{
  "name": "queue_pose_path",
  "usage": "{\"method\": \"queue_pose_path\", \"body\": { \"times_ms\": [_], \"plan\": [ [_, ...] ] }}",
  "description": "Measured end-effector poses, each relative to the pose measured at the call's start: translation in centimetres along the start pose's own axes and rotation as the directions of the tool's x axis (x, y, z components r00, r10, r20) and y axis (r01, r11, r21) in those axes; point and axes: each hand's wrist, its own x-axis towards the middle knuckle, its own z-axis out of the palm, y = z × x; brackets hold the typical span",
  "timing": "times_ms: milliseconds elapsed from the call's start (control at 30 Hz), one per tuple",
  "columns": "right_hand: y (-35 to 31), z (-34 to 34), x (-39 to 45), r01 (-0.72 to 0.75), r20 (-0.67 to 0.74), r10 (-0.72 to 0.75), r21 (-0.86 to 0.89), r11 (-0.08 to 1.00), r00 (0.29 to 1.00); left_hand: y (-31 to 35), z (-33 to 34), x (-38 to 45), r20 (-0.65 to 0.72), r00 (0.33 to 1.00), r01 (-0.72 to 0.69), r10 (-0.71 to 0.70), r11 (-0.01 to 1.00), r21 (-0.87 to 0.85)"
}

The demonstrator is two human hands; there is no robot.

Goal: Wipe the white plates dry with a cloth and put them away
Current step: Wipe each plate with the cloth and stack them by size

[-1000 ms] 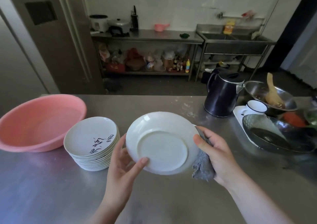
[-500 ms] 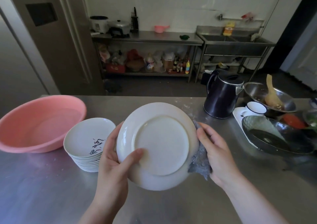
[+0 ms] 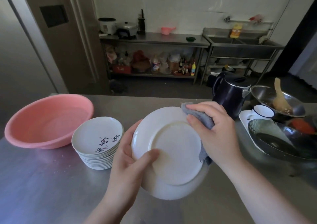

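Wiping the underside of a white plate [image 3: 173, 151] with a grey cloth [image 3: 199, 116] above the steel worktop [image 3: 42, 180].

The left hand [image 3: 127, 162] grips the plate by its left rim, thumb curled over the back and the other fingers hidden behind it; the plate is tilted, its base facing the camera. The right hand [image 3: 217, 131] holds the cloth bunched under curled fingers and presses it on the plate's upper right rim. Just left of the plate stands a stack of white plates [image 3: 97, 141], the top one bearing dark markings, beside a pink basin [image 3: 46, 120]. A black kettle [image 3: 229, 96] stands behind the right hand.
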Motion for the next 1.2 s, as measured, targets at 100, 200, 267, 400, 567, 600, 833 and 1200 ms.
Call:
{"method": "queue_pose_path", "body": {
  "times_ms": [100, 200, 267, 400, 567, 600, 833, 1200],
  "plan": [
    [-1.3, 0.9, 0.2, 0.17, 0.076, -0.167, -0.03, 0.985, 0.983, 0.4, 0.2, 0.2, 0.029, 0.999, -0.035, 0.034, 0.999, 0.034],
    [-2.8, 2.0, 0.2, 0.337, 0.218, -0.325, -0.019, 0.941, 0.92, 0.7, 0.4, 0.4, 0.069, 0.996, -0.068, 0.063, 0.996, 0.066],
    [-3.3, 2.5, 0.4, 0.429, 0.31, -0.406, -0.006, 0.903, 0.859, 0.8, 0.6, 0.5, 0.092, 0.993, -0.085, 0.077, 0.993, 0.082],
    [-3.2, 2.7, 1.1, 0.486, 0.391, -0.458, 0.032, 0.874, 0.798, 0.8, 0.7, 0.5, 0.101, 0.992, -0.079, 0.072, 0.995, 0.068],
    [-2.5, 2.4, 2.0, 0.486, 0.368, -0.475, 0.068, 0.871, 0.799, 0.4, 0.5, 0.7, 0.068, 0.997, -0.019, 0.019, 1.0, -0.006],
    [-2.5, 2.3, 2.2, 0.472, 0.356, -0.466, 0.077, 0.878, 0.81, 0.3, 0.5, 0.8, 0.066, 0.998, -0.006, 0.008, 1.0, -0.025],
    [-0.6, 0.4, 3.9, 0.254, 0.259, -0.266, 0.08, 0.964, 0.929, 0.7, 0.8, 2.0, 0.011, 1.0, 0.029, -0.029, 0.996, -0.086],
    [1.1, -2.3, 3.5, 0.101, 0.111, -0.118, 0.148, 0.984, 0.987, 1.8, 1.4, 3.5, -0.155, 0.985, 0.046, -0.082, 0.973, -0.225]
  ]
}}
